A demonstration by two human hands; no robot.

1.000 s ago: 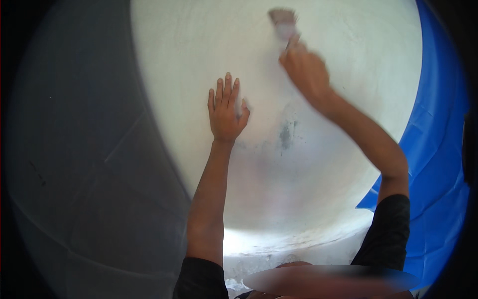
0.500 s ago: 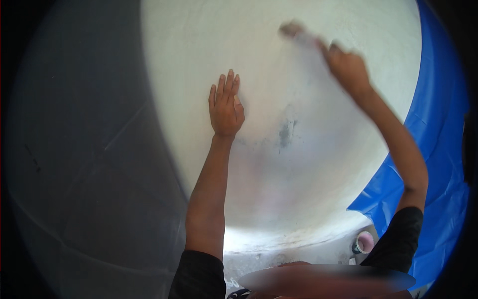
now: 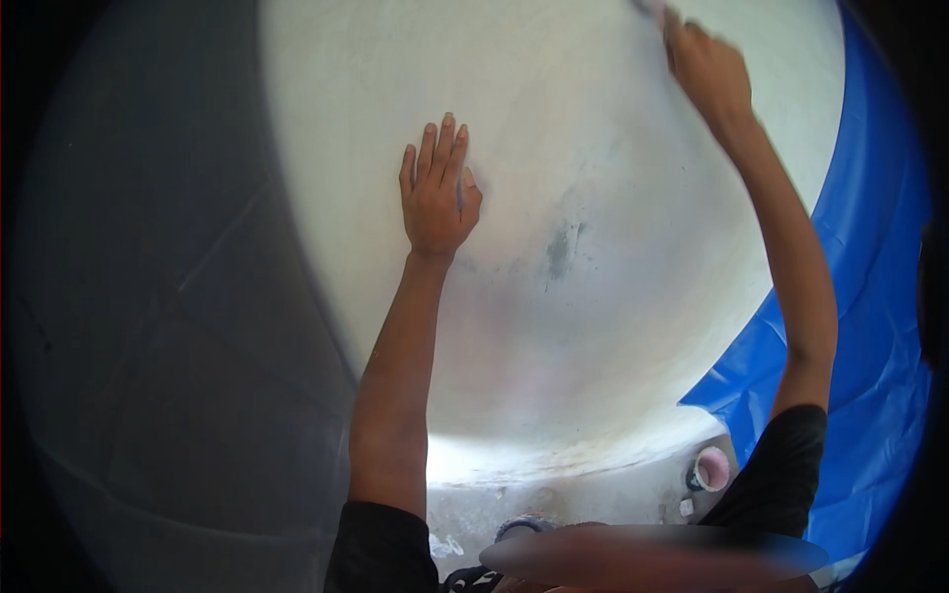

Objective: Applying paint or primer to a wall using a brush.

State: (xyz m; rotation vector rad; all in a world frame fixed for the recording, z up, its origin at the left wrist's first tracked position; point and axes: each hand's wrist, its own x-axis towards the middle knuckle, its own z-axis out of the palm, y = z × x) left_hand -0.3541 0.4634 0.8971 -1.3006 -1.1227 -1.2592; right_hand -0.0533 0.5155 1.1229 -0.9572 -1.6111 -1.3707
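Note:
A large pale, smooth curved surface [image 3: 366,69] fills the middle of the view, with a grey-green smudge [image 3: 560,251] near its centre. Against it, left of the smudge, my left hand [image 3: 435,212] lies flat with fingers stretched out and nothing held. Up at the top right, my right hand [image 3: 709,71] is closed around the handle of a paintbrush [image 3: 647,6]. Most of the brush is cut off by the upper edge, so whether its bristles touch the surface cannot be seen.
Dark sheeting [image 3: 168,346] hangs along the left side. Creased blue sheeting [image 3: 870,326] borders the right. On the grey floor at the lower right stands a small pot [image 3: 710,468] with a pink inside, beside a small white piece [image 3: 686,507].
My right hand has moved up and slightly right, taking the paintbrush mostly out of the upper edge. My left hand stays flat on the surface, a little higher and further left in the view.

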